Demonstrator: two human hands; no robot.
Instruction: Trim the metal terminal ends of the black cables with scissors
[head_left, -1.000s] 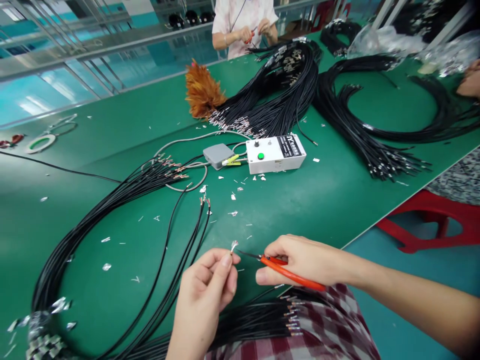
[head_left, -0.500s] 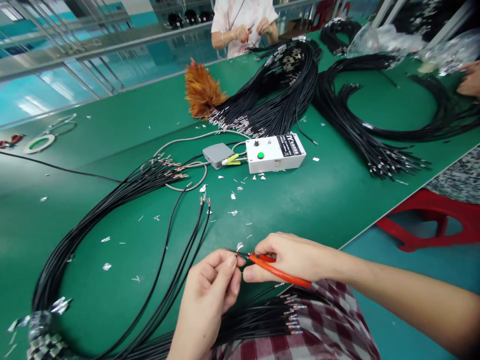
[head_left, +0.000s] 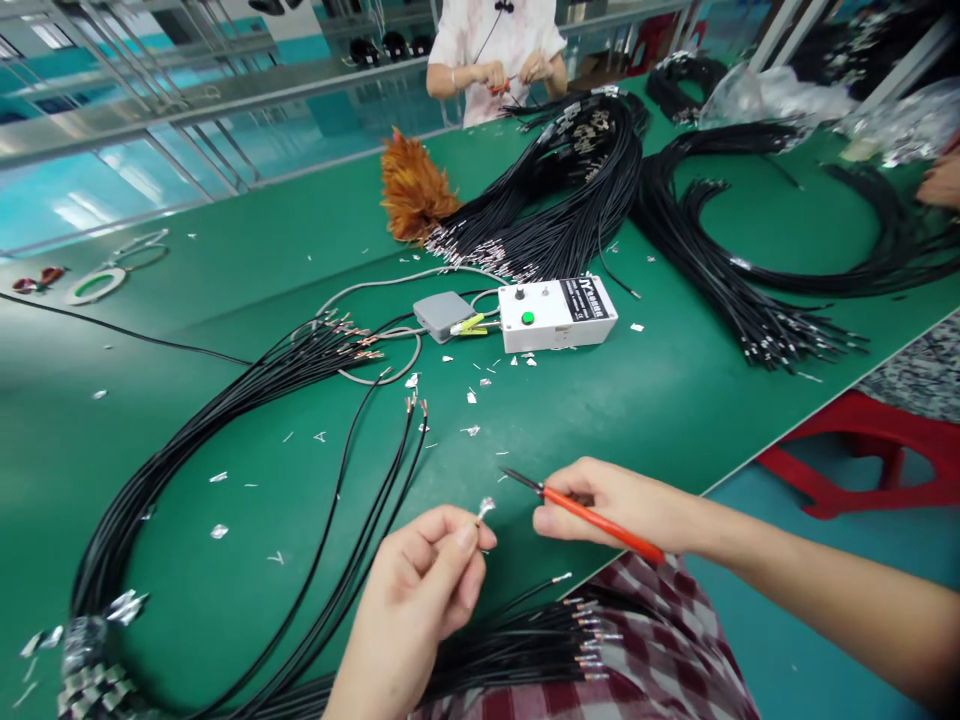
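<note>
Low in the middle, my left hand (head_left: pixel 420 595) pinches the end of a black cable, and a shiny piece of foil (head_left: pixel 486 507) sticks up past the fingertips. To its right, my right hand (head_left: pixel 600 500) is wrapped round orange-handled cutters (head_left: pixel 600 522). Their dark pointed tip faces left, apart from the foil. Below the hands a bundle of black cables (head_left: pixel 517 655) with bare ends lies across my checked clothing. A few cables with stripped copper ends (head_left: pixel 397 455) stand apart to the left of my left hand.
A looped black cable bundle (head_left: pixel 150 470) lies at left. A white box with a green button (head_left: pixel 559 318) and a grey box (head_left: pixel 444 316) sit mid-table among foil scraps. Behind are an orange feather duster (head_left: pixel 416 190), large cable bundles (head_left: pixel 555 190) and a co-worker (head_left: pixel 495 60). A red stool (head_left: pixel 862 450) stands at right.
The cutters have drawn back to the right, away from my left fingertips, and turned so the tip points up and left. My left hand keeps its pinch, and the foil at its fingertips shows more.
</note>
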